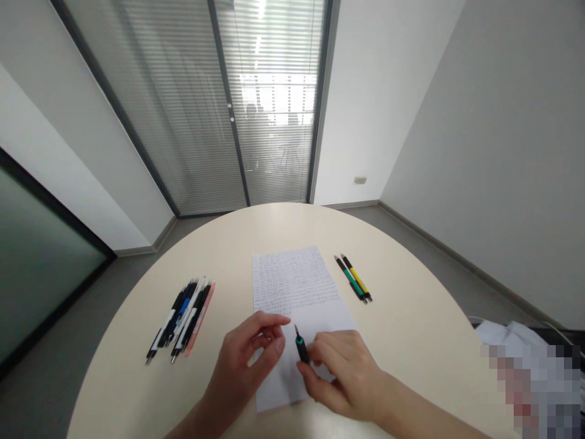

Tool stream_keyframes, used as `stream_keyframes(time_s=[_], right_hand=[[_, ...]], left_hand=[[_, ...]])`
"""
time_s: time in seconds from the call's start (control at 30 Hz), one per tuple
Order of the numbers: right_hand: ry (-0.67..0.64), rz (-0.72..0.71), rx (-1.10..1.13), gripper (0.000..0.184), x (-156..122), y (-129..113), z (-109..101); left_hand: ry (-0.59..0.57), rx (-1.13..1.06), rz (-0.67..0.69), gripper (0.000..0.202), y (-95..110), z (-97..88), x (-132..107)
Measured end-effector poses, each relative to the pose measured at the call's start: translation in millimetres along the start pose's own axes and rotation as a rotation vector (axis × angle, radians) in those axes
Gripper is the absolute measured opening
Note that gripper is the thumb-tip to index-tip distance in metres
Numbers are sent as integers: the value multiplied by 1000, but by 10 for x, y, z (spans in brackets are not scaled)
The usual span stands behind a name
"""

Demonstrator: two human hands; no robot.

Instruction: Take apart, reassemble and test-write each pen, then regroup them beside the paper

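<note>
- The right hand (342, 375) was clenched in a firm grasp on a slim black pen with a green band (301, 347), which it held tilted, with the narrow tip pointing up and away from the person.
- The left hand (244, 366) was released and held nothing. It hung loosely curled just beside the pen's tip, and I cannot tell whether it touched the pen.
- Both hands were over a blank white paper sheet (322, 323), which lay slightly askew on a rounded cream tabletop surface (406, 323).
- The upper end of the blank sheet overlapped a white sheet of densely handwritten text (292, 280).
- To the left of the papers lay a tight bundle of black, blue and white pens (180, 317), side by side and angled, with a flat salmon-pink strip (200, 320) along its right edge.
- To the right of the handwritten sheet, two pens lay close together: a black-and-green pen (351, 277) and a black-and-yellow pen (358, 277).
- Past the right edge of the surface lay a white cloth (507, 335), partly hidden by a pixelated patch (530, 390).
- Beyond the surface stood a glass door with slatted blinds (231, 103), and a grey floor (439, 250) ran along white walls.
</note>
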State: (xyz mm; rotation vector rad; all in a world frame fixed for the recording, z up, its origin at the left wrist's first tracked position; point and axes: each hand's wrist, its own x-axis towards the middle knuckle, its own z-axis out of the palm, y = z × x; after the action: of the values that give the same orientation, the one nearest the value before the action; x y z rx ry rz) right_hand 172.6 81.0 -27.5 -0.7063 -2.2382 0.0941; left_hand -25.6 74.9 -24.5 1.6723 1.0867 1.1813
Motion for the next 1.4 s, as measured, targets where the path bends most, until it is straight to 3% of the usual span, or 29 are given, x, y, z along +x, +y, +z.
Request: stream_keyframes(time_s=[0.1, 0.2, 0.37, 0.57, 1.03, 1.2, 1.4], right_hand=[[33, 17, 21, 17, 1, 31, -7], [55, 48, 44, 18, -8, 62, -14], [86, 101, 66, 19, -20, 97, -36], [90, 95, 57, 19, -16, 89, -42], [86, 93, 43, 20, -18, 105, -57], [74, 85, 66, 20, -8, 103, -55], [4, 68, 60, 18, 1, 61, -50]], left_hand=[[-48, 442, 41, 16, -103, 31, -16], [-174, 779, 212, 24, -283, 69, -56], [-250, 1106, 227, 35, -485, 94, -101], [-150, 1053, 249, 22, -431, 106, -91], [-153, 932, 114, 17, -405, 73, -114], [-103, 686, 102, 23, -249, 71, -68], [-143, 425, -90, 24, -16, -38, 38]])
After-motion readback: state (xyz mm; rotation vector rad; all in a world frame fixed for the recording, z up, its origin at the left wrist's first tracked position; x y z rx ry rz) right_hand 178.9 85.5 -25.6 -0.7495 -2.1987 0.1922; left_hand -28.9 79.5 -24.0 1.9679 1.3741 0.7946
